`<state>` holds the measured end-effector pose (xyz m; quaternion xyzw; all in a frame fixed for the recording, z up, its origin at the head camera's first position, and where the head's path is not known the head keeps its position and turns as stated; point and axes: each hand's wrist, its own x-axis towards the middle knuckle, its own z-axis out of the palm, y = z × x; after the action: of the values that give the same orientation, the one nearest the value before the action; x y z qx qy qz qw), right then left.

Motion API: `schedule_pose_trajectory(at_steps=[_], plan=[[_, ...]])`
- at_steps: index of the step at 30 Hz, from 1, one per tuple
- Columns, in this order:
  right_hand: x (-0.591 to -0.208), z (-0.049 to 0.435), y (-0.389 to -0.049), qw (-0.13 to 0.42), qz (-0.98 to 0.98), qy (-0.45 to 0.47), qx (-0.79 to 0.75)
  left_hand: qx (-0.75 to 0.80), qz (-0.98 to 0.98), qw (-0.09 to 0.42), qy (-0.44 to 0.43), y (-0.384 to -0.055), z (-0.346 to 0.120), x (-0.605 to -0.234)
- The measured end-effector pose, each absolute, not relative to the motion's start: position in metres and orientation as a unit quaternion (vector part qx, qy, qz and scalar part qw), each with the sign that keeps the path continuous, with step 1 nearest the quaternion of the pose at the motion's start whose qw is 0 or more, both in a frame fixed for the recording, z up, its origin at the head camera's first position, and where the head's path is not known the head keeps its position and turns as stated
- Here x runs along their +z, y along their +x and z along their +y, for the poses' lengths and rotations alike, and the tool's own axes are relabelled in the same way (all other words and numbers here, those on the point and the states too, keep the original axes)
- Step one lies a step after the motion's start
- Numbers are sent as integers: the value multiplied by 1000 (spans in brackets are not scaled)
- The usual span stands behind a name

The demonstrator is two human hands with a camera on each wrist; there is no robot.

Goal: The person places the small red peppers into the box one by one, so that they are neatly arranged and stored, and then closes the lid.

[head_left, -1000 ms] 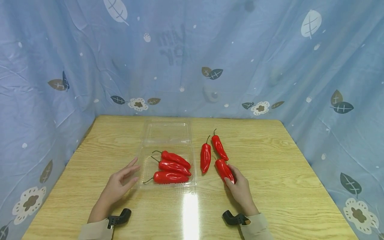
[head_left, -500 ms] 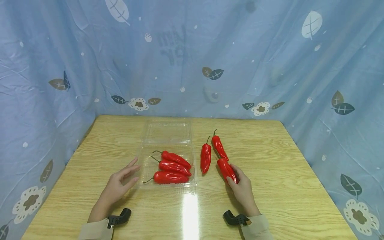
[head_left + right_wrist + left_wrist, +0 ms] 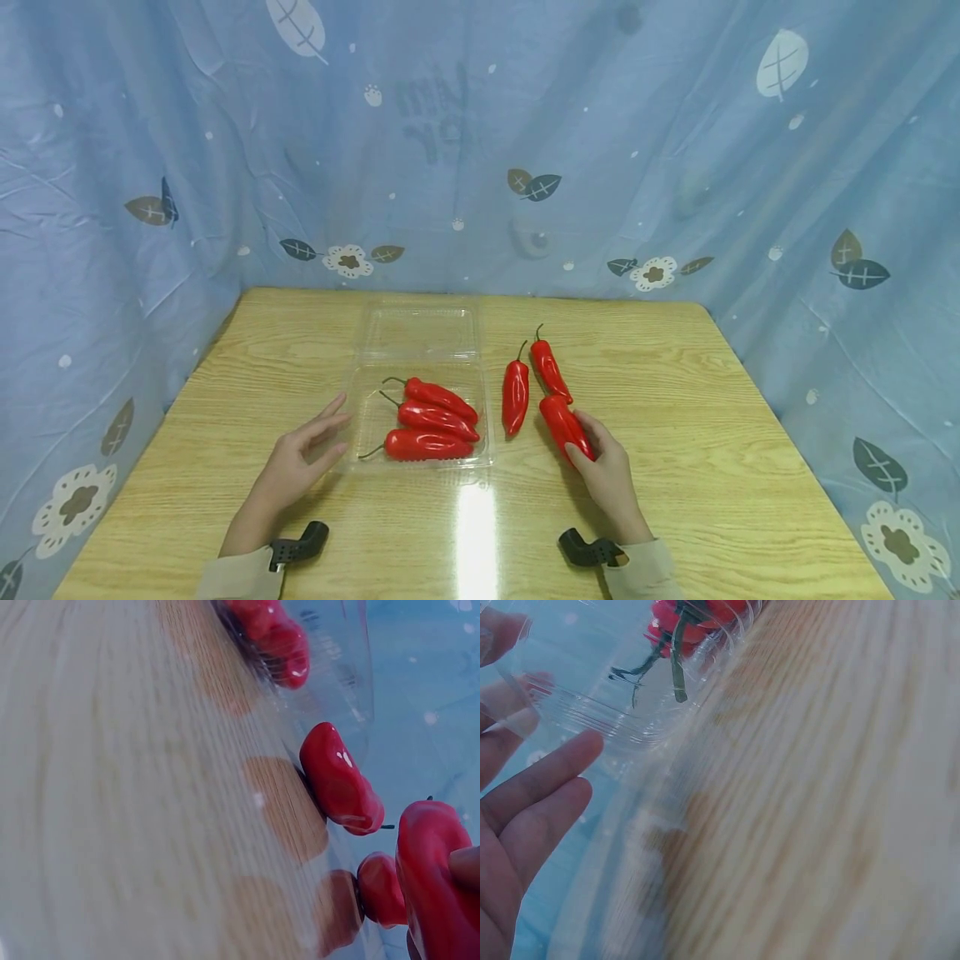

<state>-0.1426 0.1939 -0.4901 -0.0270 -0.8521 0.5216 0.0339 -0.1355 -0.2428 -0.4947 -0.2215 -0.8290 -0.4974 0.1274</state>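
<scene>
My right hand (image 3: 606, 471) grips a red chili pepper (image 3: 564, 427) between thumb and fingers; in the right wrist view that pepper (image 3: 429, 877) fills the lower right corner, raised off the wood. Two more red peppers lie on the table just beyond it, one on the left (image 3: 515, 398) and one farther back (image 3: 550, 371). Three peppers (image 3: 429, 444) lie side by side in the clear plastic clamshell box (image 3: 367, 425), stems to the left. My left hand (image 3: 303, 454) stays at the box's left side, fingers spread and relaxed; whether they touch its wall I cannot tell.
The box's lid (image 3: 420, 332) lies folded back behind its base. A wooden table (image 3: 675, 400) carries everything. Blue patterned curtains (image 3: 480, 150) enclose its back and sides. Black camera mounts (image 3: 300, 543) sit on both wrists.
Over the last second my right hand has shifted slightly to the right with the pepper in its grip. The left hand and the boxed peppers have kept their places.
</scene>
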Motion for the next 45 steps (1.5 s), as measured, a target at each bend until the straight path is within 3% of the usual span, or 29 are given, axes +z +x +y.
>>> schedule_pose_trajectory(at_steps=[21, 36, 45], plan=[[-482, 181, -145, 46, -823, 24, 565, -510, -824, 121, -218, -135, -244, -495], [-470, 165, -152, 10, -801, 78, 594, -504, -827, 114, -218, -137, -244, -499], [-456, 153, -162, 34, -802, 133, 581, -500, -830, 118, -216, -136, -244, -496]])
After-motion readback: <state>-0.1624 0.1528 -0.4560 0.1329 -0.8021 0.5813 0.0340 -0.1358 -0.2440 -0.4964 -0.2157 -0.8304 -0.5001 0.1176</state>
